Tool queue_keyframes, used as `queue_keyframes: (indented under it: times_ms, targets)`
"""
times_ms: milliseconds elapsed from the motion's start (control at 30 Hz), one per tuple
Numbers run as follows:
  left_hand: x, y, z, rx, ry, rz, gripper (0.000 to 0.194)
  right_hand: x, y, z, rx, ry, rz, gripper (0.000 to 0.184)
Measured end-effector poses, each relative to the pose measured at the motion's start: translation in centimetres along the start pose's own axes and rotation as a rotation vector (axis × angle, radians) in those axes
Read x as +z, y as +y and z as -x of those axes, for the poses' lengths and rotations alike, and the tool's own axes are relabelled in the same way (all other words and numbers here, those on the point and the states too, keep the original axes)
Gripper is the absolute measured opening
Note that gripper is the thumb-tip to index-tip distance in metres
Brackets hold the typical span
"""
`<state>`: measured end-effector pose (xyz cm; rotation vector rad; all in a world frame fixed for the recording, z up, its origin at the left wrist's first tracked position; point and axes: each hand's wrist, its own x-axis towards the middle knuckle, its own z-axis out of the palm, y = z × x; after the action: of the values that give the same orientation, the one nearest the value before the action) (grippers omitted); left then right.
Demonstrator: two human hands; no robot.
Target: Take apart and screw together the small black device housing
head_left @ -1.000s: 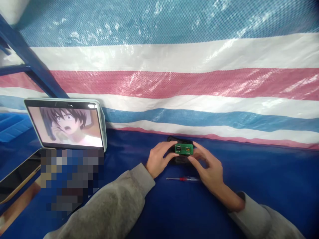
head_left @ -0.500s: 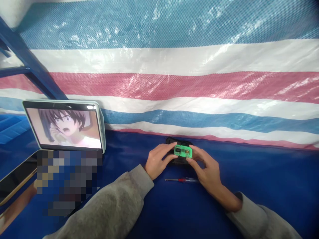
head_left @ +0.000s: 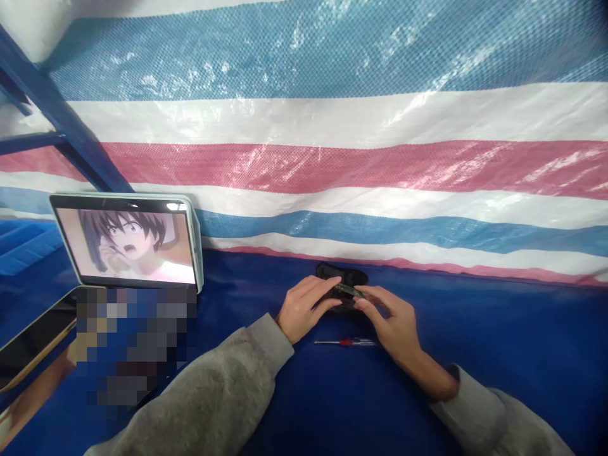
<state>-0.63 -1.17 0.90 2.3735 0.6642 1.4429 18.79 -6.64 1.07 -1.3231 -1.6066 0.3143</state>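
Observation:
A small green circuit board point(head_left: 350, 290) is turned nearly edge-on, so little of its face shows. My left hand point(head_left: 308, 306) pinches its left end between thumb and fingers. At the other end, my right hand point(head_left: 388, 316) grips it the same way. Beneath and behind the board lie black plastic shell pieces point(head_left: 356, 276) on the blue surface, partly covered by my fingers. A screwdriver point(head_left: 344, 342) with a red and clear handle rests in front of the hands, its shaft pointing left.
A tablet point(head_left: 126, 244) playing a cartoon leans upright at the left. In front of it lie a phone point(head_left: 40, 335) and a pixelated patch. Striped plastic sheeting point(head_left: 332, 168) hangs behind the blue surface point(head_left: 498, 342). A blue metal frame point(head_left: 71, 133) stands at the upper left.
The circuit board has tilted from showing its green face to nearly edge-on, with both hands still on it. The screwdriver and the tablet stay in place.

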Motion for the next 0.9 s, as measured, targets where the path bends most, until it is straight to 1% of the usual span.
queue_keyframes:
  times_ms: [100,233,300,400,467,500,600,667,833,900]
  targets:
    - [0.1,-0.3,0.2,0.001,-0.022,-0.038,0.040,-0.1,0.0,0.0,-0.011,-0.011,0.028,0.020]
    - [0.1,-0.4,0.3,-0.010,-0.052,-0.092,0.040,-0.2,-0.4,-0.1,-0.021,-0.013,0.046,0.030]
    - [0.0,-0.4,0.2,-0.001,-0.056,-0.109,0.037,-0.2,-0.6,-0.1,-0.028,-0.020,0.051,0.032]
    - [-0.1,-0.2,0.1,0.041,-0.049,-0.154,0.029,-0.3,-0.8,-0.1,-0.038,-0.048,0.058,0.034]
    - [-0.3,-0.1,0.0,0.063,-0.059,-0.203,0.025,-0.3,-0.8,-0.1,-0.051,-0.046,0.059,0.030]
    - [-0.4,0.0,0.0,0.069,-0.067,-0.225,0.024,-0.3,-0.7,-0.1,-0.060,-0.025,0.059,0.026]
    - [-0.7,0.2,-0.1,0.061,-0.115,-0.263,0.022,-0.3,-0.3,0.0,-0.079,0.075,0.063,0.015]
    - [-0.7,0.3,-0.1,0.032,-0.154,-0.279,0.021,-0.2,0.0,0.0,-0.064,0.116,0.056,0.015]
    - [-0.6,0.3,-0.1,-0.032,-0.295,-0.311,0.018,-0.2,0.4,-0.1,-0.006,0.119,0.021,0.019]
    - [-0.5,0.3,-0.1,-0.049,-0.328,-0.315,0.019,-0.1,0.4,-0.1,0.000,0.112,0.010,0.018]
